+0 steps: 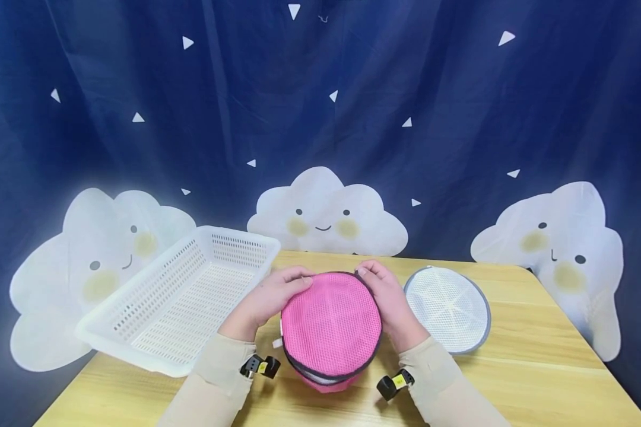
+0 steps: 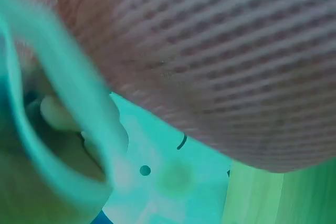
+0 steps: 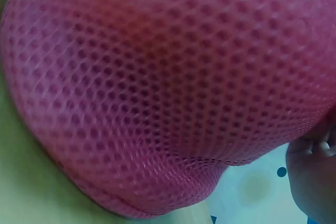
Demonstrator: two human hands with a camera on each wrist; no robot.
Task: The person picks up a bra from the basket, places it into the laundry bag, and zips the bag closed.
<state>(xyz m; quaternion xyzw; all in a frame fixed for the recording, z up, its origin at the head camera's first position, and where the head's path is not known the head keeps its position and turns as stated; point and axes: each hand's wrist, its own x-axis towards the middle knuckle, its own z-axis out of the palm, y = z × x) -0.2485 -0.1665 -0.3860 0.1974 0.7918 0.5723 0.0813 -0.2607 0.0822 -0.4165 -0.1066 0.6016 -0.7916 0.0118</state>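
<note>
A round pink mesh laundry bag (image 1: 331,323) with a dark zipper edge is held over the table in front of me. Its top gapes along the near side, where something whitish shows inside. My left hand (image 1: 269,296) grips the upper left rim, thumb on top of the mesh. At the upper right rim my right hand (image 1: 387,296) pinches the dark zipper edge between thumb and fingers. Pink mesh (image 3: 157,87) fills most of the right wrist view, bulging out below the hand (image 3: 312,177). In the left wrist view the bag's mesh side (image 2: 226,66) covers the upper right.
To the left stands a white plastic basket (image 1: 93,326) with slotted walls. A round white mesh bag (image 1: 448,308) with a grey rim lies right of my right hand. The wooden table (image 1: 534,356) ends at a dark blue curtain (image 1: 352,130) with cloud prints.
</note>
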